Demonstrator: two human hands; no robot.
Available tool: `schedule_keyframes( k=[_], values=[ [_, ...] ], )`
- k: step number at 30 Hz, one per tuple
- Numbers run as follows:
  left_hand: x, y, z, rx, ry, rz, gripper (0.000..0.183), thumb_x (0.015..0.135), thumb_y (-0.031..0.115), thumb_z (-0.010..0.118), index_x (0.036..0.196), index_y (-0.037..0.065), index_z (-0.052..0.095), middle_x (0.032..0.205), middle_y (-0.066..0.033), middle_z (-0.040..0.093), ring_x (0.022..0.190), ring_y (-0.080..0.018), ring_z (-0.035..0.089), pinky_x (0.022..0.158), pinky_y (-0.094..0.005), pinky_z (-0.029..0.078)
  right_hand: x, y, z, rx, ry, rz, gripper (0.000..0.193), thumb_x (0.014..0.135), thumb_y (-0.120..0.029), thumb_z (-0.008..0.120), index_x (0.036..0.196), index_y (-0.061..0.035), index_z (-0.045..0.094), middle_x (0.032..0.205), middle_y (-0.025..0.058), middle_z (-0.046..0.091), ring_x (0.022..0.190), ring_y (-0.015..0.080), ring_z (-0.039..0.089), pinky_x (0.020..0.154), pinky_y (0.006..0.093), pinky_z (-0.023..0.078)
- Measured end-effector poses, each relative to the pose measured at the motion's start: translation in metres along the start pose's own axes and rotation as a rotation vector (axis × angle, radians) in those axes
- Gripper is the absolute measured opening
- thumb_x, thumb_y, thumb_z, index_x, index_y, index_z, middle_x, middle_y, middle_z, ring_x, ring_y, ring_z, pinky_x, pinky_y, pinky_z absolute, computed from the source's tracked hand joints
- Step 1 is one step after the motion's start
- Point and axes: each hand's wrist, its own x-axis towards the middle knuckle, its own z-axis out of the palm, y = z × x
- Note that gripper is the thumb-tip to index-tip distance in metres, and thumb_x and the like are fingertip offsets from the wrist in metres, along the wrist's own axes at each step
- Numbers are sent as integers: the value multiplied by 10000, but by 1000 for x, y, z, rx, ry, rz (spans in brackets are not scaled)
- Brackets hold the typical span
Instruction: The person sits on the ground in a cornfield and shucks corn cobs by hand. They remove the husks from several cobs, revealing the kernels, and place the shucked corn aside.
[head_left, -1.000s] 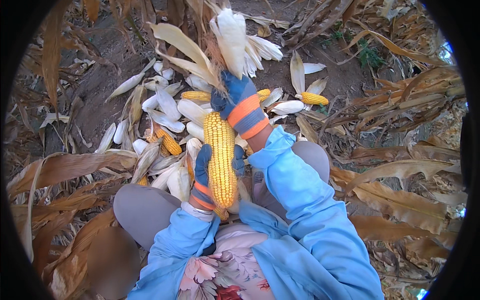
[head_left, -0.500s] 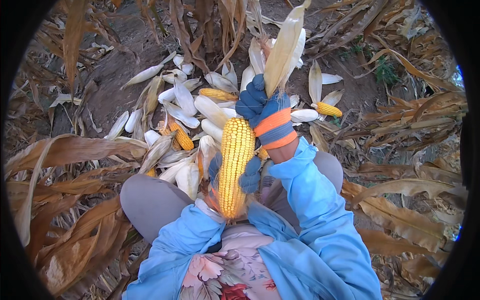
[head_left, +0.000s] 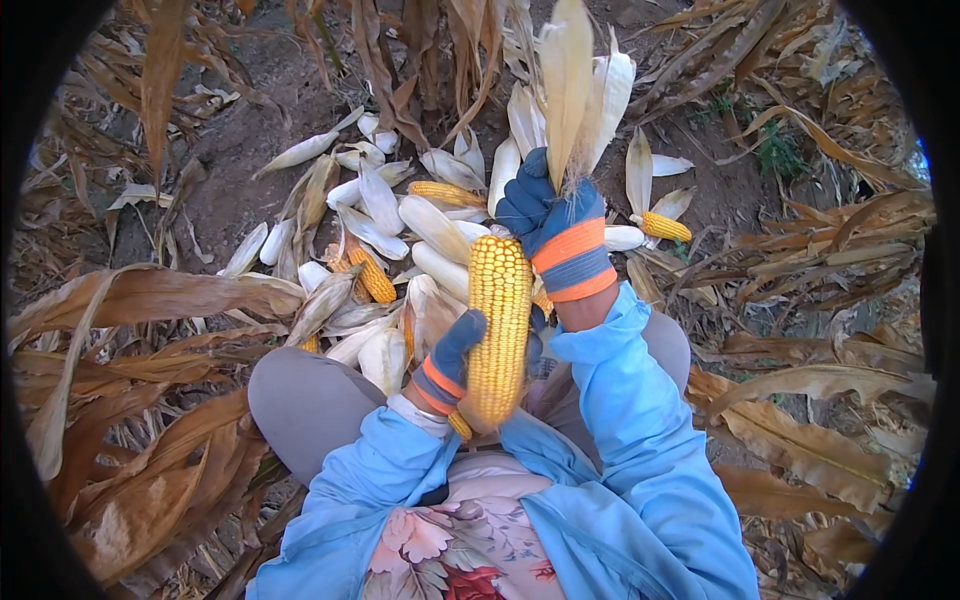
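A bare yellow ear of corn (head_left: 499, 320) is held nearly upright over my lap. My left hand (head_left: 455, 352), in a blue glove with an orange-striped cuff, is closed around its lower half. The thumb lies along the ear's left side, and the other fingers are mostly hidden behind it. At the ear's top end, my gloved right hand (head_left: 556, 215) is closed in a fist on pale dry husks (head_left: 570, 80), which stick up above it with some silk. Whether the ear is still joined to the husks is hidden by the right hand.
Pale husked ears (head_left: 378, 195) lie in a loose pile on the soil beyond my knees. Among them are partly bared yellow ears, one (head_left: 373, 275) left and another (head_left: 665, 227) right. Dry brown corn leaves (head_left: 150, 300) crowd both sides, and stalks (head_left: 425, 50) stand ahead.
The ear and both hands have shifted slightly right. My left hand's grip has changed: fingers that showed on the ear's right side are now mostly behind it, with the thumb at the left.
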Motion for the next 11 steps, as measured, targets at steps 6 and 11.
schedule_keyframes(
  k=[6,11],
  values=[
    [14,2,-9,413,99,273,671,767,436,643,1247,22,422,1092,-146,554,936,-250,587,789,-363,510,6,-1,8,-481,114,-46,325,842,-309,592,1009,-36,540,777,47,567,645,167,554,577,305,472],
    [9,4,-19,31,79,119,681,771,469,629,1231,8,432,987,-171,588,891,-265,600,763,-359,516,-2,0,26,-616,-215,-100,495,831,-233,615,1239,-21,433,1088,66,556,987,172,545,867,297,431]
  ],
)
